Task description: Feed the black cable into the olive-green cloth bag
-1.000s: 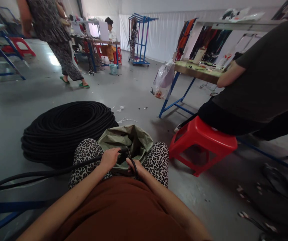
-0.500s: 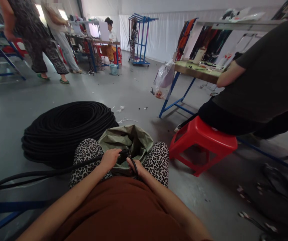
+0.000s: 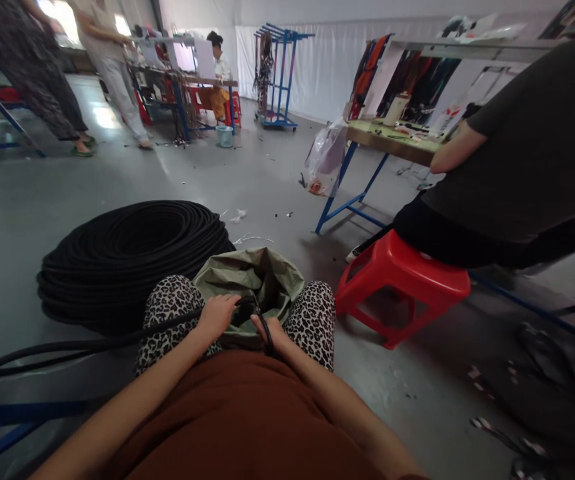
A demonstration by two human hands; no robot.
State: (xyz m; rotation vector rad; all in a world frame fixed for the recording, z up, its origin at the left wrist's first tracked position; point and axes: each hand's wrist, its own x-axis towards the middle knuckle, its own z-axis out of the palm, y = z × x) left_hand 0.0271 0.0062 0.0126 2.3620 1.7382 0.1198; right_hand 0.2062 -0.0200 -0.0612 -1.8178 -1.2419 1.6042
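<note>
A thick black cord [image 3: 162, 328] runs from the left across my leg. My left hand [image 3: 217, 316] is closed around it, and a short end sticks out past the fingers. My right hand [image 3: 273, 333] grips a pair of scissors with black loop handles [image 3: 267, 331]. Their blades meet the cord end, though that spot is dark and small. Both hands are over the mouth of an olive-green bag [image 3: 280, 270] held open between my knees. The bag's inside is mostly in shadow.
A large coil of black cord [image 3: 82, 267] lies on the floor to the left. At right a person in a dark shirt [image 3: 527, 147] sits on a red stool [image 3: 402, 267] by a workbench [image 3: 392, 140]. A blue rack [image 3: 282, 80] and other people stand farther back.
My hands keep nearly the same hold, with the scissors still at the cord end. A walking person at far left has moved farther left. The view has shifted slightly.
</note>
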